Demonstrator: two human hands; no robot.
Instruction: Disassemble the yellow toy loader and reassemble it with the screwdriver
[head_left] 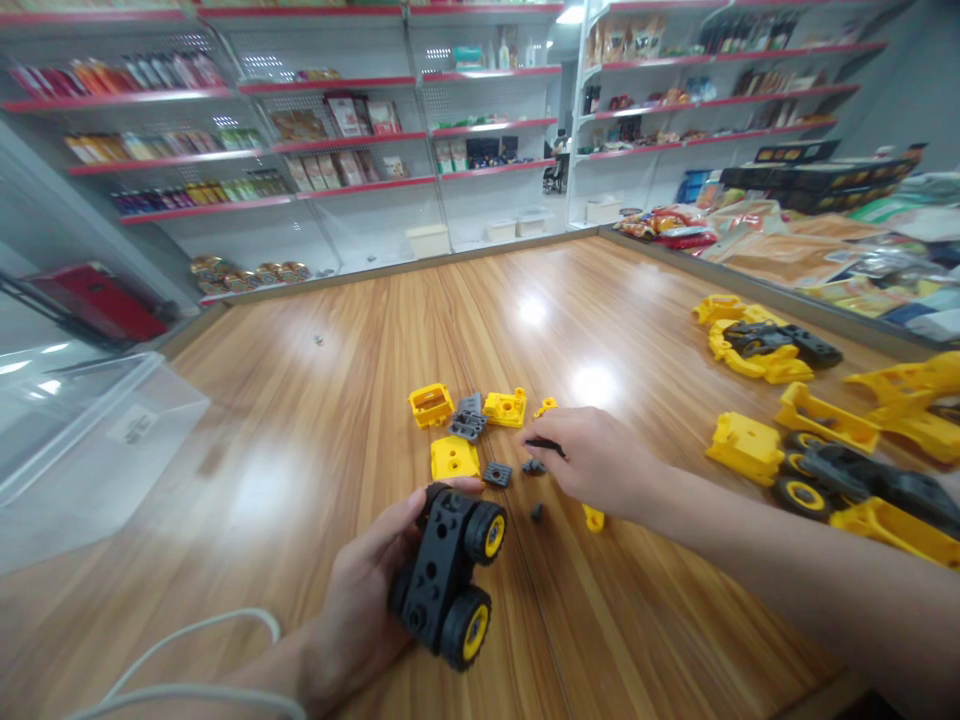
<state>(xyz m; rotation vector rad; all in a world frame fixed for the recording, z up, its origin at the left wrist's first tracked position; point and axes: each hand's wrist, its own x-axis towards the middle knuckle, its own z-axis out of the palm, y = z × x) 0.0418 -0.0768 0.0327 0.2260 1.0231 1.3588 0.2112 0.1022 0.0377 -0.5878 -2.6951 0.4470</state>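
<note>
My left hand (pixel 367 590) is wrapped round a black toy truck chassis (pixel 435 565), tilted so that two wheels with yellow hubs face right. Over the loose parts, my right hand (pixel 592 455) is closed on a thin black piece (pixel 546 445) that sticks out from its fingers; its kind is unclear. Below those fingers lie a small dark grey part (pixel 533 467) and a grey peg (pixel 537 512). A grey studded plate (pixel 497 474) sits beside a yellow panel (pixel 454 458). Farther back are a yellow box-shaped part (pixel 431 405), grey pieces (pixel 469 420) and a yellow base (pixel 505 408).
More yellow and black toy vehicle parts (pixel 750 450) lie on the table's right side. A clear plastic bin (pixel 97 450) stands at the left, near a white cable (pixel 195 620). Packaged goods (pixel 787 240) are piled beyond the right edge, and stocked shelves (pixel 337 140) line the back.
</note>
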